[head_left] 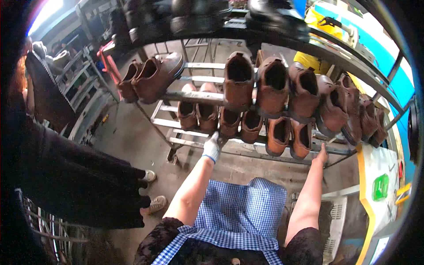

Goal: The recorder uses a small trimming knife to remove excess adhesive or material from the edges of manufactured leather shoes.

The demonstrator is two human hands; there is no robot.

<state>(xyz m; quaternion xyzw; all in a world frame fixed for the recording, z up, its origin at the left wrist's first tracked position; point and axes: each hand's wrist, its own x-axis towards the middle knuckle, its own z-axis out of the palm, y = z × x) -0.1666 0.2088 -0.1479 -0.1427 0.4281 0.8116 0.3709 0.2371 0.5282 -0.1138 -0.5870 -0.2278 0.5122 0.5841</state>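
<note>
My left hand (212,148), in a white knitted glove with a blue cuff, is closed on the front rail of a metal shoe rack (240,150), just below a brown shoe (230,122) on the lower shelf. My bare right hand (323,154) grips the same rack near its right end, beside a lighter tan shoe (301,138). The fingers of both hands are partly hidden. Brown shoes (239,84) stand along the upper shelf with their heels toward me, and a pair of brown shoes (152,77) sits at its left end.
Black shoes (274,15) rest on the top tier. To the left stands a person in dark clothing (84,176), with light shoes (157,204) on the concrete floor. At the right are a white table with a yellow edge (363,176), a green object (380,187) and a pale crate (336,225).
</note>
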